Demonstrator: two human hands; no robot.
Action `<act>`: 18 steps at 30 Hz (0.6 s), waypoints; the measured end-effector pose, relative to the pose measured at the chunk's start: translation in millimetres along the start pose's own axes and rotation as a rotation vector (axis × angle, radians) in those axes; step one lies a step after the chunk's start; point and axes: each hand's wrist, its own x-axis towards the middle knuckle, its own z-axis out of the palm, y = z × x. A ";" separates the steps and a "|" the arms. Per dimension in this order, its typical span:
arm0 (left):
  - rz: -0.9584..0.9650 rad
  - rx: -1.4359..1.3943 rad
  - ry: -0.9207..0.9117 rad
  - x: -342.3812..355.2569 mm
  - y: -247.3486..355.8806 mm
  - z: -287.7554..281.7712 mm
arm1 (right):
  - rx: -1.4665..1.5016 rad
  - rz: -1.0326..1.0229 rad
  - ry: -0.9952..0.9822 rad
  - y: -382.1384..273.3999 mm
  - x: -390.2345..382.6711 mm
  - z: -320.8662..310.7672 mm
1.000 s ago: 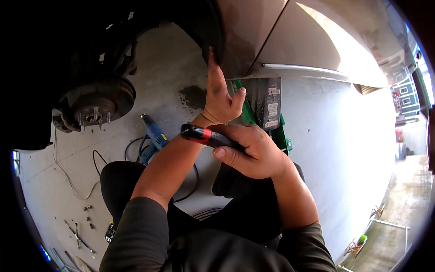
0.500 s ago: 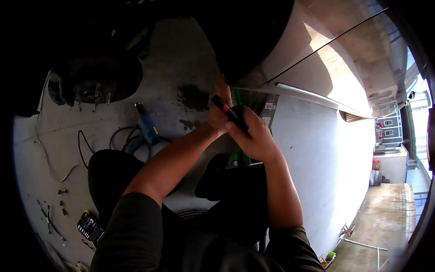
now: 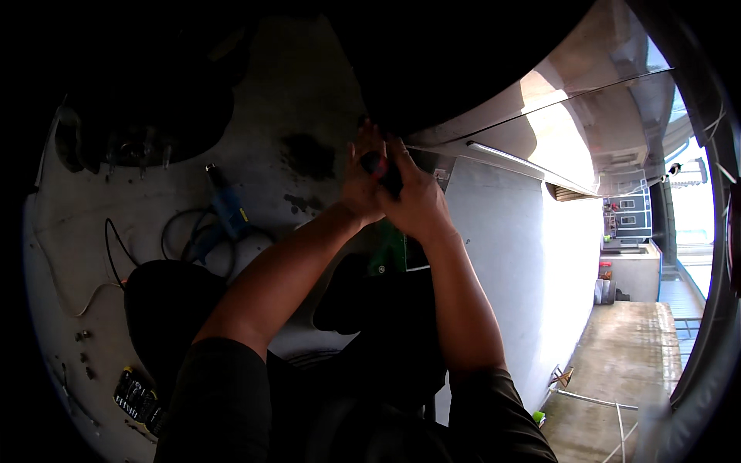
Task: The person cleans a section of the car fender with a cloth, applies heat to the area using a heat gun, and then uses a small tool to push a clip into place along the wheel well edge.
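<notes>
In front of me my right hand [image 3: 417, 202] is wrapped round a dark hand-held tool [image 3: 376, 163] with a black body and some red near its end. Its exact kind is too dim to tell. Close beside it, my left hand [image 3: 361, 181] reaches up with fingers stretched out toward the dark wheel arch [image 3: 432, 92] of a car. Part of the left hand is hidden behind the tool and the right hand. Below both hands stands a green metal piece of equipment [image 3: 388, 251], partly covered by my arms.
At the upper left hangs a wheel hub with bare studs [image 3: 140, 150]. A blue corded power tool [image 3: 228, 212] lies on the floor [image 3: 266, 201]. Lower left are small metal parts [image 3: 83, 356] and a tool case [image 3: 139, 397]. The car's pale side panel [image 3: 571, 139] runs along the upper right.
Both hands have moved up, closer to the wheel arch. The tool in my right hand has turned, so its end now points more toward me. The view has shifted slightly.
</notes>
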 end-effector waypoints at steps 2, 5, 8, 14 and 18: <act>-0.034 -0.020 -0.029 -3.9 -4.3 -2.7 | -0.172 0.084 -0.059 -4.1 1.8 -0.1; -0.069 -0.002 -0.118 -6.4 -8.6 -8.6 | -0.220 0.086 -0.021 -10.3 2.1 3.6; -0.089 -0.017 -0.157 -6.9 -9.6 -15.3 | -0.336 0.074 0.007 -6.3 2.6 10.4; -0.097 -0.116 -0.218 -8.0 -13.4 -16.6 | -0.561 -0.036 0.013 7.7 5.5 13.4; -0.150 -0.297 -0.213 -12.7 -22.9 -8.3 | -0.753 -0.154 0.055 28.7 12.4 15.1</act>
